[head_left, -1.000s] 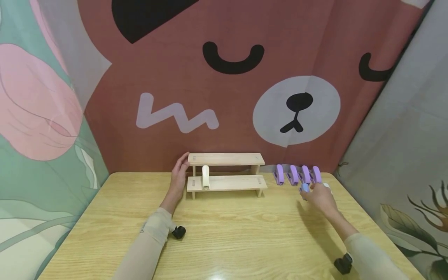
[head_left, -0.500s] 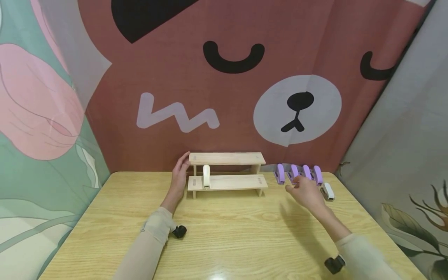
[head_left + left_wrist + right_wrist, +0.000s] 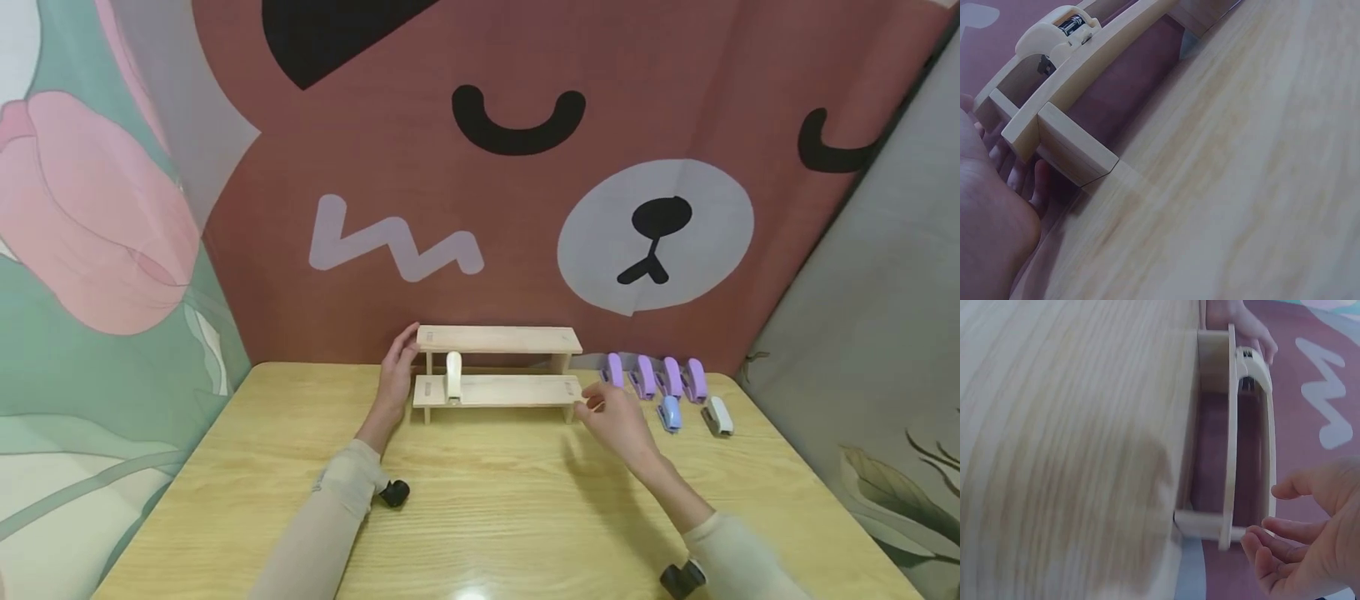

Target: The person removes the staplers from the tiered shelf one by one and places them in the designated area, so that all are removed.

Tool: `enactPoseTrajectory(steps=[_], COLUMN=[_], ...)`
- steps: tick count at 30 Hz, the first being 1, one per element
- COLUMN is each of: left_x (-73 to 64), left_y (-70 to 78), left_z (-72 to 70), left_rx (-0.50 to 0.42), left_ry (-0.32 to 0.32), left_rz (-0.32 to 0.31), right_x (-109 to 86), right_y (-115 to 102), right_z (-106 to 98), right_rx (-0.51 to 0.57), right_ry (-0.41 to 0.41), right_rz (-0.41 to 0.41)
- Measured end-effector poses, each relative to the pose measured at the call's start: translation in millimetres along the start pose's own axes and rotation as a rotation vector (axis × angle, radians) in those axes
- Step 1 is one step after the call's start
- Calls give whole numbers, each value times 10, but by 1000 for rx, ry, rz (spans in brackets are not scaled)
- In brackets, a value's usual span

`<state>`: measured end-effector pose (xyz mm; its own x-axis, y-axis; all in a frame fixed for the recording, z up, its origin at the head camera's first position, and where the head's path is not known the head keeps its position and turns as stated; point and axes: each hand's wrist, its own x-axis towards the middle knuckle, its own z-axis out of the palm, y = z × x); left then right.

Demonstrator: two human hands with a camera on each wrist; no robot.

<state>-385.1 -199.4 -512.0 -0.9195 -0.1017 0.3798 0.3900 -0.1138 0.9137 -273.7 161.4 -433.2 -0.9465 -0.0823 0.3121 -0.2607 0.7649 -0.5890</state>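
Observation:
A two-tier wooden shelf [image 3: 517, 390] stands at the back of the table, with a cream stapler [image 3: 453, 377] on the left part of its lower tier. My left hand [image 3: 393, 379] lies against the shelf's left end, fingers reaching up to the upper board. In the left wrist view, some of those fingers are hidden behind the wood. Beside the shelf's right end is my right hand [image 3: 618, 421], its fingers loosely bent and holding nothing. Right-wrist view shows its fingertips close to the board ends; whether they touch, I cannot tell.
Several purple staplers [image 3: 670, 377] stand in a row right of the shelf. In front of them are a blue stapler [image 3: 670, 414] and a white stapler [image 3: 719, 416]. A patterned curtain [image 3: 375, 292] hangs directly behind the table [image 3: 480, 500].
My right hand has come away from the blue stapler and moved left to the shelf's right end. The blue stapler stays on the table. My left hand keeps its place at the shelf.

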Motion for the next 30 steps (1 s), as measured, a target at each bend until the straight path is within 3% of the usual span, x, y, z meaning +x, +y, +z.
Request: enactPoseTrajectory(steps=[8, 17, 27, 30], left_x=[0, 19, -74, -48], left_y=[-24, 9, 332, 257], left_z=[66, 27, 45, 34], left_rx=[-19, -2, -3, -18], left_ry=[-22, -6, -37, -42], left_rz=[-7, -11, -16, -18], right_x=[3, 125, 215, 249], right_y=[-176, -590, -931, -990], right_z=[315, 655, 1017, 1090], right_rx=[103, 201, 321, 341], right_ry=[-12, -28, -101, -100], right_rz=[20, -2, -3, 0])
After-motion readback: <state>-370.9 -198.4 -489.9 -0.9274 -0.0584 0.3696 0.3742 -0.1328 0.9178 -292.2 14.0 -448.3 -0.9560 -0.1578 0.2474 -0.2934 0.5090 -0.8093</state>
